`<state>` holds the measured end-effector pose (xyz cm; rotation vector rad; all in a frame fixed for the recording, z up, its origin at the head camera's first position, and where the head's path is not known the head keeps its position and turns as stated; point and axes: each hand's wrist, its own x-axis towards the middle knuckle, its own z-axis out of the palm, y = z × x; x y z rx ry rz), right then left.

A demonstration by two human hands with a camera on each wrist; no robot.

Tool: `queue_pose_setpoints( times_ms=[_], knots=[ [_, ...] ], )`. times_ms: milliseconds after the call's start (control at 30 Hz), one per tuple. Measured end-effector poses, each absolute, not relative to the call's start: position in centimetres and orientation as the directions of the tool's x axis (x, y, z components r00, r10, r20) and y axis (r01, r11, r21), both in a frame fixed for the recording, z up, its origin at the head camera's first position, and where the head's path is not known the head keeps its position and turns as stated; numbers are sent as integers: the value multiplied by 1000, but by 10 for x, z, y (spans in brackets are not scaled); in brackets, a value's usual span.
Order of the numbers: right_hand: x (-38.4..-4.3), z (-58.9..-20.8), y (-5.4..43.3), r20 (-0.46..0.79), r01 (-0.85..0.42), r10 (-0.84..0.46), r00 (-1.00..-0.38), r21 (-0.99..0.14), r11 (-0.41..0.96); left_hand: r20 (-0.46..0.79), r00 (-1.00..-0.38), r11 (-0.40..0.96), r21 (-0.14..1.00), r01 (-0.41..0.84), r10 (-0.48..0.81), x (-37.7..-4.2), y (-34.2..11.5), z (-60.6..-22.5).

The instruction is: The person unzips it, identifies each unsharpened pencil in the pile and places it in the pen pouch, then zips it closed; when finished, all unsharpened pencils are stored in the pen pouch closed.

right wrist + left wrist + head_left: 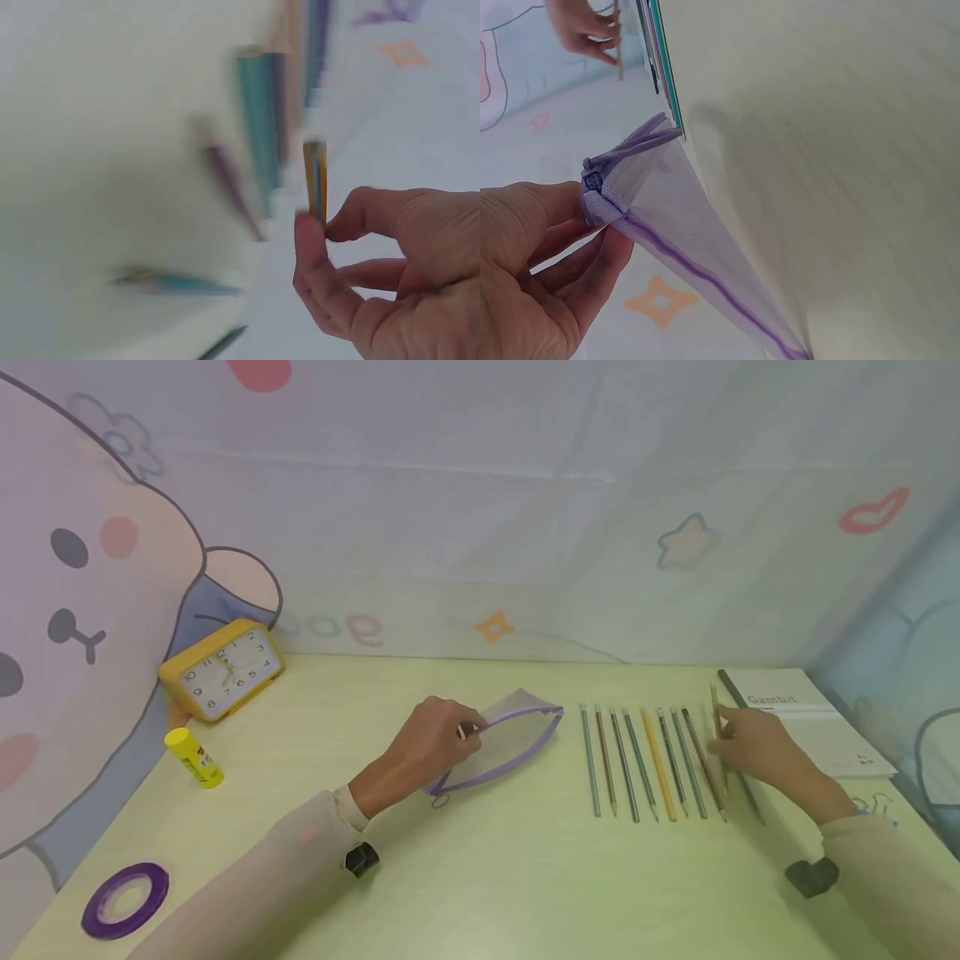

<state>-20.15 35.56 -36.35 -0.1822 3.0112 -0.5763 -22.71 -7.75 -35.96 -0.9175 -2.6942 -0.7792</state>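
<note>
Pale yellow-green tabletop (525,885) fills the near middle, a wide stretch in front of both hands. At its near left, close to the slanting left edge, lies a purple tape roll (159,887). Behind it is a yellow glue stick (195,758), its label too small to read; a broad strip of table separates it from the left hand (420,743). That hand pinches the edge of a translucent, purple-trimmed pouch (510,739), whose trimmed edges bow apart. Just right of the pouch, eight pencils (659,764) lie side by side with narrow gaps. Past them the right hand (761,743) pinches a thin pencil (715,702) between thumb and fingers, near a dark pencil (748,797) and a white notebook (832,735) printed "Gambit"; its smaller print is illegible. At far left, an orange clock (232,672) shows legible numerals. Behind it all, the printed backdrop (480,527) bears faint lettering.
</note>
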Motion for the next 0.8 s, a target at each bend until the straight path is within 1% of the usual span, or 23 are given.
queue_pose_setpoints(
  times_ms=[100, 133, 233, 333, 433, 567, 633, 700, 800],
  knots=[
    [-200, -343, 350, -41, -76, -110, -993, -489, 869, 327, -795, 672, 425, 607, 511, -227, -76, -359],
    [-198, -337, 346, -35, -75, -113, -993, -549, 832, 323, -797, 672, 429, 604, 510, -227, -76, -359],
    [-191, -322, 326, -47, -75, -162, -986, -737, 671, 313, -805, 672, 444, 593, 504, -227, -74, -360],
    [-182, -317, 294, -104, -40, -270, -957, -878, 478, 311, -807, 667, 454, 591, 503, -227, -72, -360],
    [-172, -321, 257, -187, 46, -384, -904, -936, 348, 310, -804, 658, 463, 594, 508, -227, -71, -360],
    [-167, -334, 210, -268, 177, -483, -833, -958, 226, 305, -806, 657, 469, 591, 507, -227, -71, -359],
    [-170, -342, 191, -275, 212, -491, -827, -960, 181, 296, -813, 663, 471, 581, 502, -226, -70, -358],
    [-177, -350, 177, -264, 218, -489, -831, -964, 149, 290, -816, 667, 472, 576, 500, -227, -68, -358],
    [-192, -361, 161, -250, 214, -449, -858, -968, 131, 280, -819, 669, 475, 571, 500, -229, -64, -358]
  ],
)
